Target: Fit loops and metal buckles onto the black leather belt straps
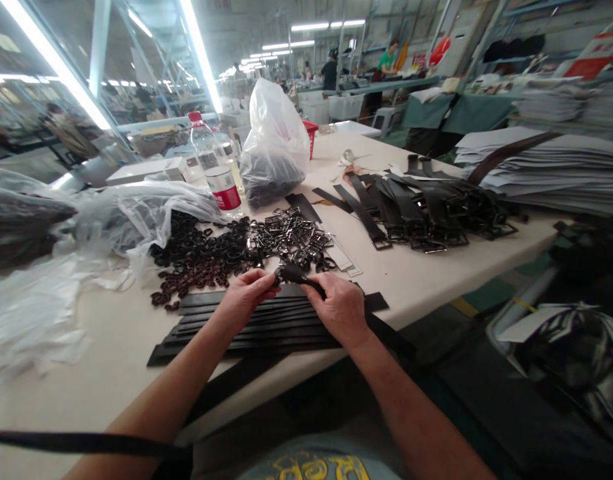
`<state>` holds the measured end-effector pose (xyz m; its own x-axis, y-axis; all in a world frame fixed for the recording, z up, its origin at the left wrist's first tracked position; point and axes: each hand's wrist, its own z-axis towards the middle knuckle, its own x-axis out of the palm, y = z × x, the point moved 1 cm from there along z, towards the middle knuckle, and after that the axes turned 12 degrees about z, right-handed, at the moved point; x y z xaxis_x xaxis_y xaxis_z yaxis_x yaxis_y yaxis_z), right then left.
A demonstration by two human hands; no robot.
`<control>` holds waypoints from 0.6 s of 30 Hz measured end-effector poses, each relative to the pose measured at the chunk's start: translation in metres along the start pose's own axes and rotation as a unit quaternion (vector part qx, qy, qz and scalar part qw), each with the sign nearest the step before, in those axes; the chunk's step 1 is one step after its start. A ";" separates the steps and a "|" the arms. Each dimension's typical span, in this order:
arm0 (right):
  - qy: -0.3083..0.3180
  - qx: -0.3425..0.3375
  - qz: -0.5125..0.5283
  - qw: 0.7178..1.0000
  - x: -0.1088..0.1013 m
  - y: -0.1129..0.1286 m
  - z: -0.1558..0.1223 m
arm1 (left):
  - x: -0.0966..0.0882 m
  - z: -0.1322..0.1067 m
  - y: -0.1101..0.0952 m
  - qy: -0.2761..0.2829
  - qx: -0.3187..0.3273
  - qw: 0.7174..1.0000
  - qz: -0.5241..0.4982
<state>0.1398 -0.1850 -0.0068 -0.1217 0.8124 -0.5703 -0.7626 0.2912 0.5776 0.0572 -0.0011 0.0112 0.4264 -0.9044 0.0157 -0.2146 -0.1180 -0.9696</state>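
Observation:
Both hands work on one black belt strap (292,272), held just above the table. My left hand (246,297) is closed in a pinch at the strap's left end, where a small dark piece shows that I cannot make out. My right hand (340,305) is wrapped round the strap further right. Beneath the hands lies a stack of flat black straps (201,333). Just beyond them is a heap of shiny metal buckles (291,237), with black loops (226,237) and brown loops (186,283) piled to its left.
Finished-looking buckled belts (411,207) lie heaped at the right. Behind the loops stand a plastic bottle (219,173) and a clear bag (273,143) of dark pieces. Crumpled plastic (31,320) covers the left side. Stacked sheets (541,163) sit far right. People work in the background.

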 end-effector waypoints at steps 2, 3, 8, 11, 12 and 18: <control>0.010 -0.013 -0.003 1.000 0.002 0.006 -0.001 | 0.005 -0.006 0.004 -0.008 -0.010 0.999 -0.035; 0.015 -0.016 -0.006 1.000 0.003 0.009 -0.002 | 0.006 -0.006 0.006 -0.013 -0.009 0.999 -0.048; 0.039 -0.031 0.023 0.999 0.002 0.013 -0.007 | 0.003 -0.002 0.014 -0.004 -0.006 0.997 -0.076; 0.075 -0.040 0.094 0.992 -0.003 0.013 -0.008 | -0.001 -0.003 0.016 0.055 -0.028 0.994 -0.094; 0.090 -0.044 0.115 0.988 -0.006 0.014 -0.009 | -0.002 -0.005 0.017 0.079 -0.037 0.991 -0.099; 0.135 -0.068 0.169 0.974 -0.015 0.023 -0.011 | -0.005 -0.012 0.019 0.196 -0.076 0.970 -0.125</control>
<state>0.1169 -0.1960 0.0083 -0.5287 0.6821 -0.5051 -0.7251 -0.0536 0.6866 0.0409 -0.0040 -0.0041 0.1219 -0.9223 0.3668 -0.2864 -0.3865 -0.8767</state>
